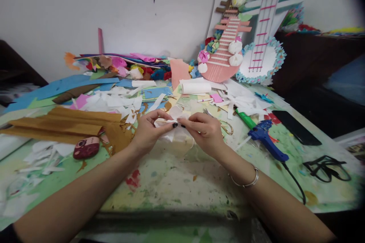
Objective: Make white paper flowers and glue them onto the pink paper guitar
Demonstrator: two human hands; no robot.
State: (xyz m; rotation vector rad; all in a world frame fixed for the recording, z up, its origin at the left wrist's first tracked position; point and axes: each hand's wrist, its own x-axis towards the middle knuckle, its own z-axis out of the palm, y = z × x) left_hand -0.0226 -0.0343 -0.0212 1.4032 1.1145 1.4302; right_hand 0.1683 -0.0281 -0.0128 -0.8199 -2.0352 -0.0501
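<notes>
Over the middle of the paint-stained table, my left hand [152, 129] pinches a piece of thin white paper [176, 112] between thumb and fingers. From the other side my right hand [203, 131] pinches the same white paper, its fingertips close to the left thumb. The paper looks folded or gathered where the fingers meet, and part of it is hidden by them. Just behind my right hand lies a pair of scissors [227, 126] with gold-coloured handles, partly covered by the hand.
On the right are a blue glue gun [266, 138], a black phone [296, 127] and eyeglasses [326, 168]. Brown crepe paper [59, 123] and a dark red case [86, 148] lie left. Behind are white scraps [114, 98], a white paper roll [196, 87] and a pink paper instrument [225, 53].
</notes>
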